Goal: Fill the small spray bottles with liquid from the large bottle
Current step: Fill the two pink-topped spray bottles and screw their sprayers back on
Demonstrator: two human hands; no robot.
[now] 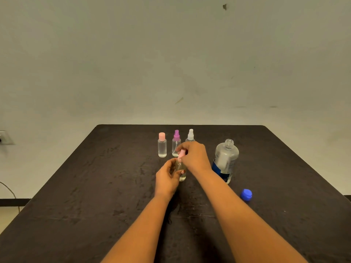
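Gripping a likely light, slippery spray bottle [182,176] by its body, the left hand [167,180] is steadying it; the right hand [195,158] is pinching the pink cap [181,153].

wall [171,54]: pale, scuffed | table [95,186]: dark, worn | wall socket [4,138]: far left

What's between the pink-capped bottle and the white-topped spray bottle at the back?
The purple-topped spray bottle stands between the pink-capped bottle and the white-topped spray bottle, as the head view shows.
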